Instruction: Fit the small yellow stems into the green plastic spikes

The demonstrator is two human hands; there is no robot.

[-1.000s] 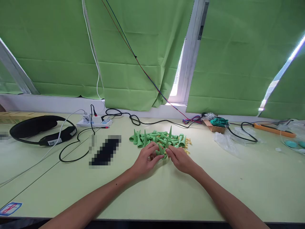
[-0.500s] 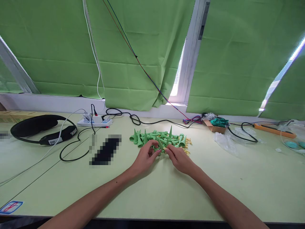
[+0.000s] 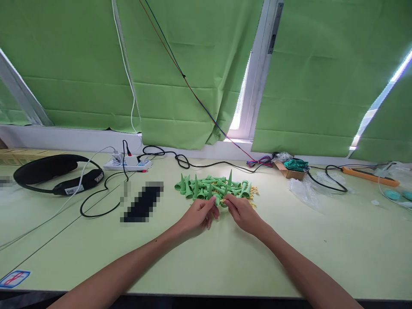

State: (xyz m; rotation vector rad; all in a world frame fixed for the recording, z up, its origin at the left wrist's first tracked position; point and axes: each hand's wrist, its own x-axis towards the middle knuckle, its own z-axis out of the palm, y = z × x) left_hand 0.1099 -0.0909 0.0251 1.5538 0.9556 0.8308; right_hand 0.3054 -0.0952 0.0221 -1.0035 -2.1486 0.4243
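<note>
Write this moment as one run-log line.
left hand: at green cones | right hand: pinching yellow piece | green cones: heaped | power strip: on table

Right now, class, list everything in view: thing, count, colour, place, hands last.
Cones: many, green, mid-table heap
Small pieces: many, yellow, heap's right
Table: one, pale green, foreground
Padded band: one, black, left
Power strip: one, white, back left
Boxes: several, yellow, back left
Pixelated patch: one, dark, left of heap
Cables: several, black or white, left and back
Wires: several, red and blue, centre
Carton: one, brown, back right
Packet: one, green, at carton
Plastic bags: several, clear, right
Long object: one, orange, right
Discs: two, turquoise, far right
Sticker: one, multicoloured, front left
Curtains: several, green, back
Window framing: partly visible, white, back
Left hand: one, heap's edge
Right hand: one, fingers pinching yellow piece
</note>
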